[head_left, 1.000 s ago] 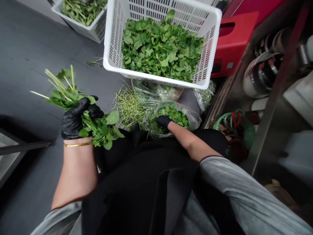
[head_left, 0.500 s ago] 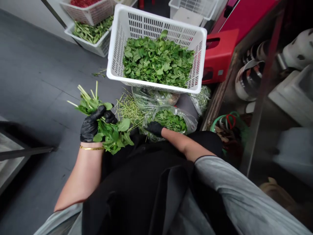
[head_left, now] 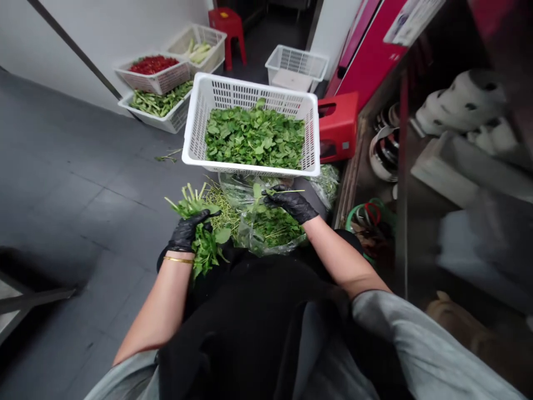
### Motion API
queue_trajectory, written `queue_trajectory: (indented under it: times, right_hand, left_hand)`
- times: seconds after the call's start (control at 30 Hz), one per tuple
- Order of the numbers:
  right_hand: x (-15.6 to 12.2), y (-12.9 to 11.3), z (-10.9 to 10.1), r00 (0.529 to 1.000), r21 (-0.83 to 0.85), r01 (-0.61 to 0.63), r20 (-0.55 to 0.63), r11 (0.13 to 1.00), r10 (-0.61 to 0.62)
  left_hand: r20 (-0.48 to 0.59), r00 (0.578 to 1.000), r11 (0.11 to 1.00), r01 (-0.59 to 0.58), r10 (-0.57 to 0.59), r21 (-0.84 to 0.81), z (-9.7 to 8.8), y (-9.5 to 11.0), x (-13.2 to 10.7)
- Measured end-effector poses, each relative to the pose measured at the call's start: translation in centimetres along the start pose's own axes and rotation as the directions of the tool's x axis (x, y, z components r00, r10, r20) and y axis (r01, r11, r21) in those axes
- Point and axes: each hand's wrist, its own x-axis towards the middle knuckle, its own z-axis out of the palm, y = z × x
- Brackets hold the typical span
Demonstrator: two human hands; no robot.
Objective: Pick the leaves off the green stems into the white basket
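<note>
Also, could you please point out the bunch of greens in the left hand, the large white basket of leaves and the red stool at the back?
Bunch of greens (head_left: 205, 253), head view: on its hanging leaves.
Large white basket (head_left: 250, 168), head view: on its front rim.
Red stool (head_left: 222, 19), head view: on its seat.

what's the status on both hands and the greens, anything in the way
Left hand closed round a leafy bunch. Right hand pinching a sprig near the plastic bag. White basket just beyond, not visibly blocking either hand.
</note>
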Motion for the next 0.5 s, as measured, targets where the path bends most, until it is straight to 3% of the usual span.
queue_trajectory:
  times: [0.1, 0.23, 0.37, 0.5]
  right_hand:
    - [-2.1, -3.0, 2.6, 0.998, 0.328, -0.064, 0.023, 0.942, 0.059]
    - [-3.6, -4.5, 6.6, 0.991, 0.518, -0.127, 0.031, 0.846, 0.130]
    - [-3.9, -4.7, 9.1, 0.996, 0.541, -0.083, 0.030, 0.837, 0.079]
    - [-4.7, -5.0, 9.9, 0.996, 0.433, 0.018, 0.072, 0.901, -0.054]
  left_hand:
    - [0.065, 0.995, 0.992, -0.084, 0.078, 0.092, 1.8, -1.3, -0.3]
    - [0.261, 0.959, 0.992, -0.122, 0.105, 0.046, 3.1, -2.4, -2.4]
    - [0.356, 0.932, 0.997, -0.045, 0.064, -0.061, 3.3, -3.2, -4.8]
    - [0.373, 0.927, 0.993, 0.021, 0.025, -0.120, 2.8, -3.0, -6.4]
